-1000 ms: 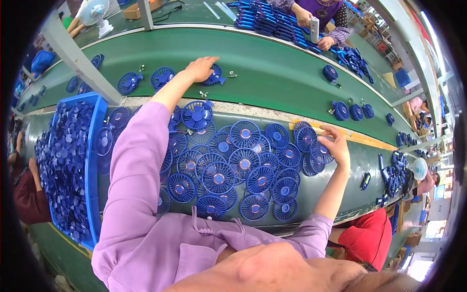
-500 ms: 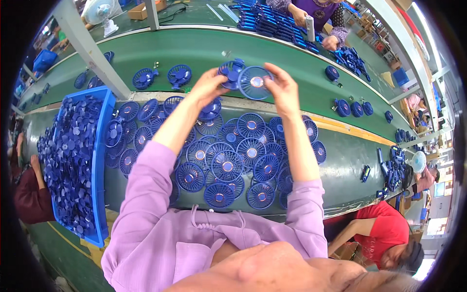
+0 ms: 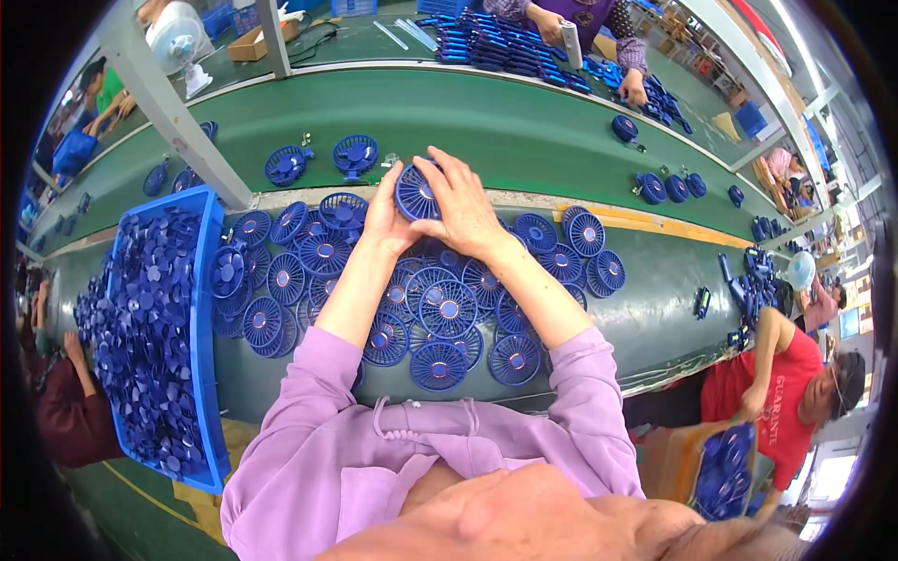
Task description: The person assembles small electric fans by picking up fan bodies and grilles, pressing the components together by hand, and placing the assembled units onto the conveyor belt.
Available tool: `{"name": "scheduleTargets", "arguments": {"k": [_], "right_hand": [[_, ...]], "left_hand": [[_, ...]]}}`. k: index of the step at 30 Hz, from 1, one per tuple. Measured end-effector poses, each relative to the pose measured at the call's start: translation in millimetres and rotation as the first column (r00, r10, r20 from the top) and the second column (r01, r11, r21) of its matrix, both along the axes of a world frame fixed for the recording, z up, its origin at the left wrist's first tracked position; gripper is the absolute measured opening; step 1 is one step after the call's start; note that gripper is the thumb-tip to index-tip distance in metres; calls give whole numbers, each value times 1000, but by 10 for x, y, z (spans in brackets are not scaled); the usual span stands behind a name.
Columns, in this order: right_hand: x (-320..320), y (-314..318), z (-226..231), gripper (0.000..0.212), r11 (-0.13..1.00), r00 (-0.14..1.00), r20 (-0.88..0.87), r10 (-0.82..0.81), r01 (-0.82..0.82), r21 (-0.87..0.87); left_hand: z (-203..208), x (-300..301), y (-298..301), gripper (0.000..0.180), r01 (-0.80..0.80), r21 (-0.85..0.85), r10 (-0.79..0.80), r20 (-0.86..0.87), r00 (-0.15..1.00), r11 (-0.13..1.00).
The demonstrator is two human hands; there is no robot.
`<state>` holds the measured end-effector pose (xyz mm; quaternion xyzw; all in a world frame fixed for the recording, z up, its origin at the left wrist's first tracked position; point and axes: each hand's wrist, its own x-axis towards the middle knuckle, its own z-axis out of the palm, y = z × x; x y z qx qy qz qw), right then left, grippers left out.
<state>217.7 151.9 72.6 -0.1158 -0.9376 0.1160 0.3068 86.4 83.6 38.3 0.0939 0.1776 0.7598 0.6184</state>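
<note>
Both my hands are closed around one blue fan head (image 3: 414, 193), above the near edge of the green belt. Its round, spoked grille faces up. My left hand (image 3: 382, 221) cups it from the left side. The fingers of my right hand (image 3: 457, 204) wrap over its right side and partly hide it. Below my wrists lies a heap of loose blue fan grilles (image 3: 447, 309), each with a small round centre. A fan housing (image 3: 344, 211) sits among them just left of my left hand.
A blue tray (image 3: 213, 346) full of fan blades (image 3: 154, 309) stands at my left. Fan heads (image 3: 355, 155) sit on the green belt (image 3: 486, 126). Blue handles (image 3: 510, 47) are piled across it, near a co-worker. At right, a person in red (image 3: 748, 383) is beside a carton (image 3: 687, 463).
The grille from my right hand now covers the fan head in my left. Both hands have come together and slightly nearer me. The person in red has risen, with a carton now visible.
</note>
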Motion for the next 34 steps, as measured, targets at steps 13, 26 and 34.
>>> {"name": "scheduleTargets", "arguments": {"k": [13,26,34], "right_hand": [[-411,-62,-283,56,659,882,-472,-2,-354,-664],[1082,1341,-388,78,732,746,122,-655,666,-143],[2031,958,-650,81,606,602,329,-727,789,-105]], "left_hand": [[41,197,167,38,-590,513,630,-777,-10,623],[-338,-1038,1021,52,-237,135,-129,-541,-831,962],[-137,-1219,1112,26,-314,-48,-279,-599,-751,948]]}}
